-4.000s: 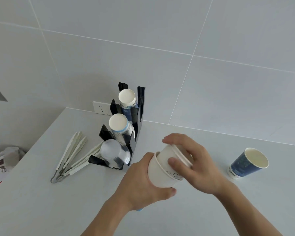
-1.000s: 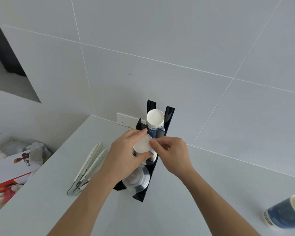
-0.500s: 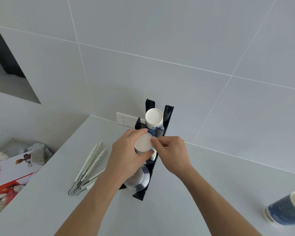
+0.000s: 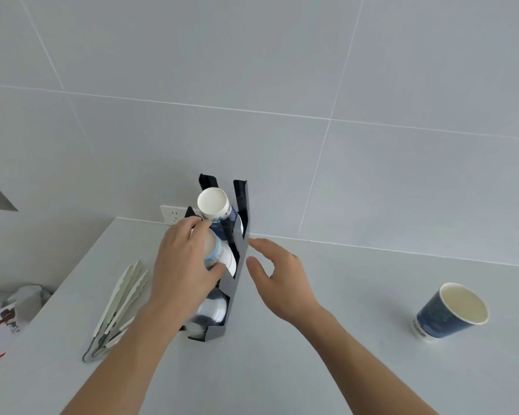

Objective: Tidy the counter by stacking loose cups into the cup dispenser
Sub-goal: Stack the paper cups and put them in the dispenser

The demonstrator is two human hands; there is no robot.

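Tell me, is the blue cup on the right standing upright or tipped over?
Upright. The blue cup stands on its base on the counter, its open mouth facing up, apart from both hands.

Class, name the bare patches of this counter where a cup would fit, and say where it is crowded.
Free: the wide stretch between the right hand and the blue cup, and the near counter between the forearms. Crowded: the left side, where the white tongs lie close beside the black cup dispenser, with the left hand on its middle cups.
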